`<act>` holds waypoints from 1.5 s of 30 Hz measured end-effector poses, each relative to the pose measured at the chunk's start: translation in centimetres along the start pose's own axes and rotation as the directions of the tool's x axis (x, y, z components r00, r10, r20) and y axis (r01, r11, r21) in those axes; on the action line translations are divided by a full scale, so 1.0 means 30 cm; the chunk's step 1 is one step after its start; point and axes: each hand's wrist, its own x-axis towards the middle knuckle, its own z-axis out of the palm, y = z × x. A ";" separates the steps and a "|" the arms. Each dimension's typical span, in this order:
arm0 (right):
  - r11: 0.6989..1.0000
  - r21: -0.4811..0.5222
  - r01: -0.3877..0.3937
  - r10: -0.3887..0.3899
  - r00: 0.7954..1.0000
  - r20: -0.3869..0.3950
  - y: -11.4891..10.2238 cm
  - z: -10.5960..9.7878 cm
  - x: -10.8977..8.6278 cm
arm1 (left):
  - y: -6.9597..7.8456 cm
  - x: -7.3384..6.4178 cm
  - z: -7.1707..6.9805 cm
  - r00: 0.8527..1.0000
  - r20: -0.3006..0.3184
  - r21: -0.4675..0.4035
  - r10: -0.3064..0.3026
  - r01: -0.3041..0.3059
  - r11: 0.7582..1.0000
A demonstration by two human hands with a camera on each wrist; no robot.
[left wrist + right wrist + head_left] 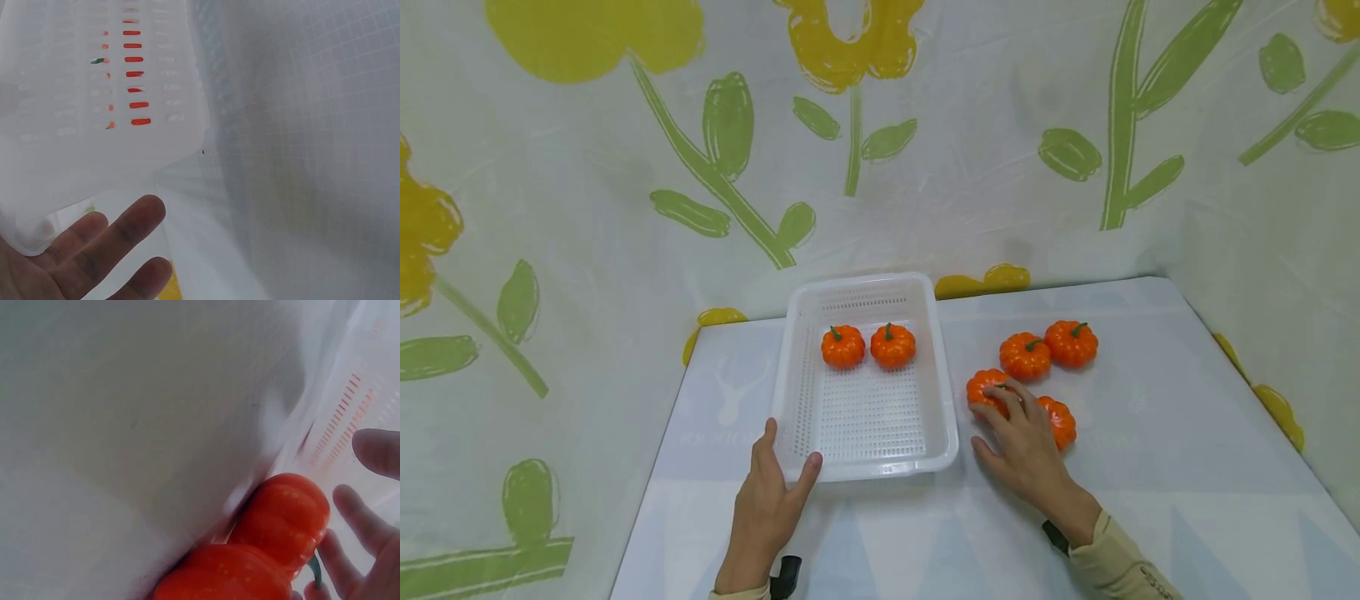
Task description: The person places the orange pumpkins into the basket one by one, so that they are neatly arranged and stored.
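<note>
A white perforated basket (870, 471) holds two small orange pumpkins (842, 347) with green stems, side by side toward its far end. My left hand (769, 500) is at the near left corner of the basket, thumb by the front rim and fingers along the outer left side. In the left wrist view those fingers (125, 234) are extended and spread beside the basket wall. To the right of the basket, my right hand (1026, 446) reaches over a pumpkin (987, 388), fingertips overlapping its top and thumb held apart. Another pumpkin (1058, 422) lies partly hidden behind this hand.
Two more pumpkins (1025, 356) sit close together farther back on the right side of the white table (1150, 417). Behind the table hangs a pale cloth (970, 167) printed with yellow flowers and green leaves.
</note>
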 end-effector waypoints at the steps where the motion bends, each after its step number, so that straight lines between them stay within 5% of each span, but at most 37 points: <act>1: 1.000 0.000 0.001 -0.001 1.000 -0.002 0.002 0.001 0.000 | 0.001 0.000 0.000 1.000 -0.001 0.003 0.001 -0.001 1.000; 14: 1.000 -0.004 -0.011 0.011 1.000 0.002 0.013 0.007 -0.007 | 0.004 -0.002 -0.001 0.999 -0.034 0.004 0.040 -0.040 0.999; 45: 1.000 -0.006 -0.017 0.017 1.000 0.008 0.023 0.010 -0.014 | 0.011 -0.006 0.007 0.999 -0.031 0.016 -0.024 0.024 1.000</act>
